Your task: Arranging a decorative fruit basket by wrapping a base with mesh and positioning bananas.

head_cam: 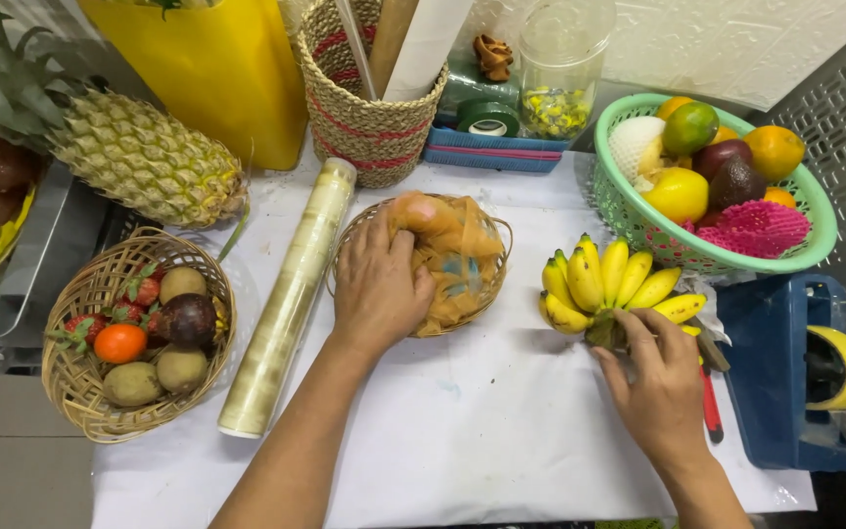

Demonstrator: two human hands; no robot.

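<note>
My left hand (376, 284) presses down on orange crumpled paper (457, 250) inside a small wicker basket (494, 230) at the middle of the white-covered table. My right hand (653, 377) grips the stem end of a bunch of small yellow bananas (604, 284) lying to the right of that basket. Red-handled scissors (710, 404) lie partly hidden beside my right hand.
A roll of clear wrap (291, 294) lies left of the basket. Left again, a wicker basket (75, 377) holds kiwis, strawberries and an orange. A pineapple (144, 157), a woven holder (372, 113), a jar (560, 73), a green fruit basket (638, 230) and a blue tape dispenser (780, 367) surround the table.
</note>
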